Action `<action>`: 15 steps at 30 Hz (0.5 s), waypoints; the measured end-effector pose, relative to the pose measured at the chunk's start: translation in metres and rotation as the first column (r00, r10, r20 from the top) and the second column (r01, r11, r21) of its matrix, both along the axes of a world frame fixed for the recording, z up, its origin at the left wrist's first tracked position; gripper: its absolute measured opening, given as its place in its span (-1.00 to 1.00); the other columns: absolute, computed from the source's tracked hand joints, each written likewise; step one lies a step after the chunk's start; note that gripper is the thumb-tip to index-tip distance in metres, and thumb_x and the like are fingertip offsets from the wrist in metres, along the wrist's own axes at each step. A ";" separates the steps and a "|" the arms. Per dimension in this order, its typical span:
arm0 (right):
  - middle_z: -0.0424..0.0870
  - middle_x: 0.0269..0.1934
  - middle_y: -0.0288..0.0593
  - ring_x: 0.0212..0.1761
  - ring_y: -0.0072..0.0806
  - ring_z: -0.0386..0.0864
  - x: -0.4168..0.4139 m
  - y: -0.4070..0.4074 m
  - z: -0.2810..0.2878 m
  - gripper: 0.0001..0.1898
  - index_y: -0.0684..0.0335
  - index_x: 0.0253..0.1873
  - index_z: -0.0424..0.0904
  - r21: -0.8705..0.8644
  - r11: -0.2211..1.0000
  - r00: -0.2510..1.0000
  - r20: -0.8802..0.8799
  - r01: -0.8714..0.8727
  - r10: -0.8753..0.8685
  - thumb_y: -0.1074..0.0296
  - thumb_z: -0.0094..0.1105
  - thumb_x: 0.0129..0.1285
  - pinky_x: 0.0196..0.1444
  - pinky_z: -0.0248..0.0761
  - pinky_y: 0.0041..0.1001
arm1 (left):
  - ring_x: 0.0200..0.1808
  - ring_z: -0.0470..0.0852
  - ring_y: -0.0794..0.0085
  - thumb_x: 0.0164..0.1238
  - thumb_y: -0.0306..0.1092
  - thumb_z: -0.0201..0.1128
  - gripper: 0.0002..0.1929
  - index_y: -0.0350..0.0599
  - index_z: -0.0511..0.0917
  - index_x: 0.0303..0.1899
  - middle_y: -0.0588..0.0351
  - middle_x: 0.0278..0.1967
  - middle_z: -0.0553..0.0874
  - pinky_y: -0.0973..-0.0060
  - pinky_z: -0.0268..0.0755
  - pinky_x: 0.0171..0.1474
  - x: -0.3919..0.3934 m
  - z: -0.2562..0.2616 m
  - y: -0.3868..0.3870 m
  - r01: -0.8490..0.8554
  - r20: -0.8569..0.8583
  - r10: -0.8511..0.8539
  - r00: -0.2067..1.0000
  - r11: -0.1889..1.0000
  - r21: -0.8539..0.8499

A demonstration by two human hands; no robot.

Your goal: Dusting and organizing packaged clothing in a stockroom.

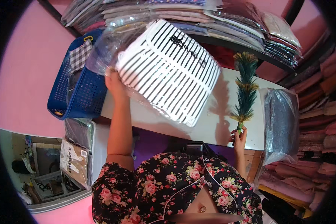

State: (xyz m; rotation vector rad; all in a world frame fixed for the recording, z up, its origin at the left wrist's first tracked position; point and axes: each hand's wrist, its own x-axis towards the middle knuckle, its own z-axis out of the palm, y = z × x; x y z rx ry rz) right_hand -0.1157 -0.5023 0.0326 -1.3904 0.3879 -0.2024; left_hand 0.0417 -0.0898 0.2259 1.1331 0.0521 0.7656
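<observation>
My left hand (114, 79) grips the left edge of a folded black-and-white striped garment (168, 75) in a clear plastic bag. The package is raised and tilted above the white table (246, 140), with dark lettering on its upper part. Loose plastic of the bag (103, 50) spreads out left of the hand. On the right, my right hand (238, 135) holds the green handle of a feather duster (245, 86). Its dark green feathers with yellowish bands point away from me, over the table.
A blue perforated plastic basket (86, 92) with a checked cloth (80, 56) stands at the left. At the right lies a bagged grey item (280, 120). Bagged clothes (184, 16) fill a shelf at the back. Stacked folded garments (310, 134) line the right side. Packaged clothing (74, 159) sits lower left.
</observation>
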 end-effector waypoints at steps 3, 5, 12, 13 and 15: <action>0.45 -0.47 -0.25 -0.72 -0.70 0.28 0.005 0.022 0.009 -0.68 0.22 0.13 0.19 -0.054 0.993 0.995 0.013 -0.102 0.102 0.44 -0.06 0.29 -0.70 0.18 -0.66 | -0.17 0.53 0.49 0.25 -0.43 0.03 -0.73 -0.19 0.38 -0.02 0.14 -0.21 0.53 0.55 0.42 -0.16 -0.006 -0.111 0.049 0.036 -0.078 -0.040 0.996 0.998 -0.046; 0.44 -0.47 -0.26 -0.71 -0.72 0.26 0.012 0.044 0.016 -0.60 0.21 0.22 0.18 -0.128 0.987 0.995 0.018 -0.100 0.103 0.45 -0.07 0.29 -0.71 0.16 -0.68 | -0.10 0.53 0.46 0.26 -0.31 0.11 -0.70 -0.15 0.37 0.00 0.13 -0.13 0.52 0.55 0.42 -0.12 -0.026 -0.182 0.070 0.158 -0.426 -0.179 0.887 0.984 -0.083; 0.55 -0.27 0.13 -0.29 0.06 0.54 0.012 0.139 -0.036 -0.44 0.14 0.28 0.20 -0.830 0.485 0.868 0.000 -0.277 0.496 0.50 0.05 0.14 -0.28 0.45 -0.18 | -0.22 0.58 0.48 0.25 -0.21 0.18 -0.69 -0.14 0.43 -0.06 0.12 -0.15 0.58 0.54 0.44 -0.18 -0.031 -0.225 0.133 0.042 -0.728 -0.212 0.651 0.969 -0.245; 0.55 -0.27 0.13 -0.29 0.06 0.54 0.014 0.148 -0.028 -0.44 0.14 0.28 0.20 -0.831 0.477 0.858 -0.002 -0.288 0.514 0.50 0.05 0.14 -0.28 0.45 -0.18 | -0.28 0.60 0.46 0.22 -0.22 0.21 -0.71 -0.13 0.46 -0.11 0.13 -0.21 0.61 0.50 0.46 -0.21 -0.029 -0.235 0.148 0.122 -0.758 -0.130 0.639 0.990 -0.067; 0.56 -0.26 0.12 -0.30 0.06 0.54 0.019 0.162 -0.012 -0.47 0.14 0.28 0.21 -0.863 0.339 0.882 -0.220 -0.375 0.416 0.46 0.02 0.16 -0.29 0.45 -0.18 | -0.34 0.61 0.44 0.19 -0.23 0.24 -0.73 -0.13 0.50 -0.15 0.14 -0.27 0.63 0.47 0.47 -0.24 -0.023 -0.244 0.168 0.198 -0.778 -0.043 0.627 0.974 0.106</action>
